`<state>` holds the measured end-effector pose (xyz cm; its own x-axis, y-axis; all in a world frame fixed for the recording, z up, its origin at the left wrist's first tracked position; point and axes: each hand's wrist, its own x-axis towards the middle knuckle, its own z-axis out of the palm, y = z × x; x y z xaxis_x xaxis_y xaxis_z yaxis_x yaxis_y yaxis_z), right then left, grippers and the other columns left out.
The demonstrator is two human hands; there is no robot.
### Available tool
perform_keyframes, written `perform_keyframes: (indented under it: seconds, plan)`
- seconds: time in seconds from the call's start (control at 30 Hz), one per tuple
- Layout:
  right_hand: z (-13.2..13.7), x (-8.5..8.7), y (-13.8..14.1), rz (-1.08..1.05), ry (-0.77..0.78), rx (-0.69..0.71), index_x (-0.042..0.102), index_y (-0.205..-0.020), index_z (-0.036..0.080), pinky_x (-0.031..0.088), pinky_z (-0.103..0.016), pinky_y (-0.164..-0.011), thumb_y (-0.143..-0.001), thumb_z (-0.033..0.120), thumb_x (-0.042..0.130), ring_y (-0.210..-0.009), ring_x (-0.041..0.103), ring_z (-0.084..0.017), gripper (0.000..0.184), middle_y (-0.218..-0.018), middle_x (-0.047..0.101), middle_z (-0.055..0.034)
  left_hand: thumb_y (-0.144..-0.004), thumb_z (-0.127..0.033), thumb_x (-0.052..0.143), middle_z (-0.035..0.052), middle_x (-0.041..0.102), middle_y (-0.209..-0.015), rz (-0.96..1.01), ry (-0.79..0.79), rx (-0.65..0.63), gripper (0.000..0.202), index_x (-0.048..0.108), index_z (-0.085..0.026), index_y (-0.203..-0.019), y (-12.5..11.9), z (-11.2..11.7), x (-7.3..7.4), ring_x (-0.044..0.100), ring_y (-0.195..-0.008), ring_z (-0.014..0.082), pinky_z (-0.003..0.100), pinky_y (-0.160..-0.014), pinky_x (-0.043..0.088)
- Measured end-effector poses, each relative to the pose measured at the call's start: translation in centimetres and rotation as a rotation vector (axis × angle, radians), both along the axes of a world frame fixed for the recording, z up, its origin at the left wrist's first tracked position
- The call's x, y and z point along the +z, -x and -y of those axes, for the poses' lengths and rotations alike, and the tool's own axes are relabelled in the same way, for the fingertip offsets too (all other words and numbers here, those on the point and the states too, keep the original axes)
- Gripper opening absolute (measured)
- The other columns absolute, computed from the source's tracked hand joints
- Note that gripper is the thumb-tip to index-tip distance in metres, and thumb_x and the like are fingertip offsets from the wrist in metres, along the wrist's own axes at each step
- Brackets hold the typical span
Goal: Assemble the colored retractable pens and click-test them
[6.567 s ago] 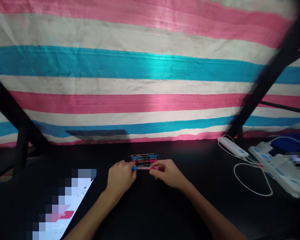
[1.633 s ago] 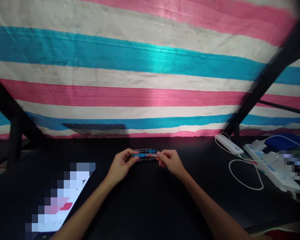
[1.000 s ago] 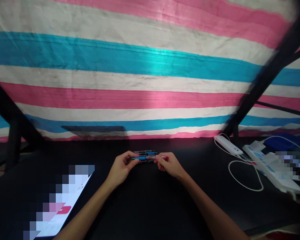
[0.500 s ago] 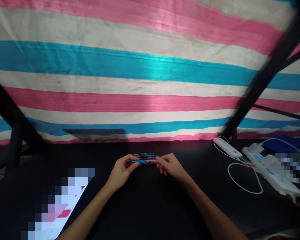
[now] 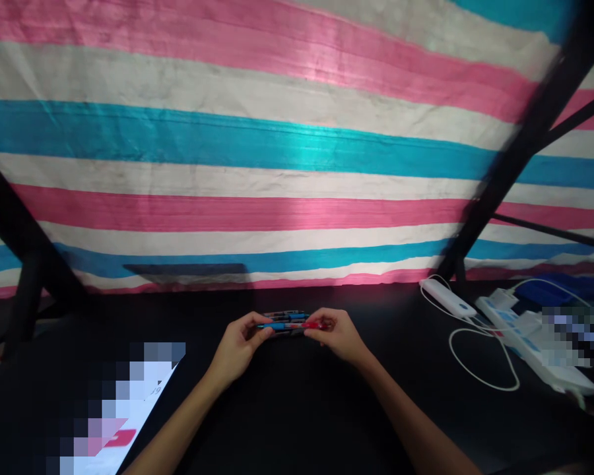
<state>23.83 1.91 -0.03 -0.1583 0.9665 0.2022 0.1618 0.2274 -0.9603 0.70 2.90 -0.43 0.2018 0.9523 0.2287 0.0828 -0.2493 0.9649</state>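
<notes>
Between my two hands a pen [image 5: 292, 326] lies level, blue at its left part and red toward its right end. My left hand [image 5: 240, 338] pinches the blue end between thumb and fingers. At the red end, my right hand [image 5: 337, 333] has its thumb and fingertips closed round the pen, and its other fingers are curled. Just behind, several dark pens with blue parts [image 5: 297, 317] lie side by side on the black table [image 5: 297, 409], partly covered by the held pen and my fingers.
A lit screen [image 5: 138, 402], partly pixelated, is at the lower left. To the right lie a white power strip [image 5: 529, 343], a white power bank-like block [image 5: 448, 297] and a looped white cable [image 5: 485, 384]. A striped sheet [image 5: 277, 145] hangs behind, between black frame bars [image 5: 515, 158].
My right fingers have shifted along the pen's right end, and more of its red part shows. My left hand keeps its pinch. The whole view has tilted slightly upward.
</notes>
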Motion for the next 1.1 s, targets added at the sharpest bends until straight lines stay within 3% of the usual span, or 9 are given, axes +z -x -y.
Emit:
perform_keyframes:
  seconds: [0.13, 0.3, 0.43, 0.57, 0.73, 0.87, 0.93, 1.03, 1.1]
  plan:
    - [0.4, 0.0, 0.0, 0.122, 0.012, 0.022, 0.066, -0.076, 0.016, 0.031, -0.02, -0.039, -0.078, 0.04, 0.064, -0.04, 0.044, -0.009, 0.024, -0.049, 0.053, 0.0023, -0.074, -0.033, 0.07, 0.0026, 0.067, -0.076, -0.01, -0.004, -0.009, 0.018, 0.066, -0.018, -0.083, 0.1, 0.0, 0.1, 0.062, -0.073, 0.0173, 0.027, -0.07, 0.046]
    - [0.3, -0.1, -0.1, 0.199, -0.108, 0.067, 0.069, -0.08, 0.015, 0.035, -0.021, -0.044, -0.085, 0.039, 0.058, -0.045, 0.047, -0.01, 0.027, -0.052, 0.054, 0.0012, -0.072, -0.036, 0.071, 0.0028, 0.066, -0.078, 0.021, 0.013, 0.008, 0.021, 0.066, -0.017, -0.081, -0.1, 0.2, 0.6, 0.061, -0.073, 0.017, 0.027, -0.071, 0.046]
    - [0.2, -0.2, -0.3, 0.374, -0.48, -0.025, 0.072, -0.094, 0.016, 0.043, -0.025, -0.057, -0.086, 0.034, 0.059, -0.058, 0.054, -0.014, 0.023, -0.069, 0.064, -0.004, -0.078, -0.053, 0.058, 0.0018, 0.062, -0.07, -0.003, 0.101, 0.029, 0.038, 0.063, -0.016, -0.079, 0.0, 0.0, 0.7, 0.056, -0.065, 0.0156, 0.025, -0.062, 0.044]
    - [0.3, -0.3, -0.2, 0.631, -0.842, -0.051, 0.068, -0.105, 0.017, 0.045, -0.028, -0.065, -0.091, 0.026, 0.053, -0.069, 0.054, -0.016, 0.023, -0.078, 0.066, -0.0072, -0.077, -0.066, 0.049, -0.0039, 0.04, -0.045, -0.148, 0.261, 0.075, 0.056, 0.049, -0.016, -0.051, 0.1, -0.3, 0.3, 0.037, -0.044, 0.0099, 0.022, -0.045, 0.027]
    - [0.7, -0.1, 0.3, 0.76, -0.971, -0.048, 0.065, -0.11, 0.017, 0.043, -0.03, -0.064, -0.092, 0.021, 0.049, -0.068, 0.05, -0.018, 0.025, -0.077, 0.065, -0.0078, -0.076, -0.065, 0.05, -0.0091, 0.022, -0.047, -0.016, 0.334, 0.056, 0.052, 0.033, -0.021, -0.053, -0.4, 0.2, 0.1, 0.02, -0.042, 0.0074, 0.022, -0.041, 0.018]
    - [0.9, -0.4, 0.9, 0.483, -0.664, -0.043, 0.068, -0.091, 0.016, 0.04, -0.029, -0.062, -0.093, 0.03, 0.047, -0.065, 0.049, -0.016, 0.026, -0.073, 0.061, -0.0064, -0.087, -0.053, 0.041, -0.0059, 0.027, -0.048, -0.234, 0.014, 0.25, 0.048, 0.033, -0.02, -0.052, -0.6, 1.0, 0.5, 0.026, -0.044, 0.0089, 0.024, -0.044, 0.02]
    - [0.9, -0.6, 1.0, 0.233, -0.302, 0.041, 0.066, -0.077, 0.015, 0.035, -0.025, -0.052, -0.092, 0.039, 0.045, -0.051, 0.041, -0.011, 0.035, -0.057, 0.049, -0.0003, -0.09, -0.041, 0.041, -0.0044, 0.031, -0.05, -0.34, -0.241, 0.265, 0.045, 0.035, -0.019, -0.052, -0.6, 1.6, 0.9, 0.03, -0.047, 0.0095, 0.025, -0.047, 0.024]
    - [0.7, -0.6, 0.7, -0.064, 0.302, 0.354, 0.059, -0.067, 0.016, 0.019, -0.021, -0.039, -0.09, 0.048, 0.045, -0.039, 0.016, -0.007, 0.041, -0.044, 0.022, 0.0095, -0.09, -0.024, 0.043, -0.0027, 0.037, -0.053, -0.414, -0.635, 0.183, 0.036, 0.041, -0.017, -0.054, -0.7, 2.3, 1.5, 0.036, -0.051, 0.0106, 0.026, -0.054, 0.029]
    - [0.7, -0.2, 0.3, -0.128, 0.47, 0.448, 0.058, -0.067, 0.016, 0.015, -0.021, -0.038, -0.088, 0.048, 0.047, -0.039, 0.01, -0.006, 0.041, -0.044, 0.017, 0.0111, -0.089, -0.018, 0.043, -0.0019, 0.04, -0.053, -0.419, -0.77, 0.134, 0.033, 0.045, -0.017, -0.056, -0.7, 2.5, 1.7, 0.037, -0.053, 0.0112, 0.026, -0.056, 0.03]
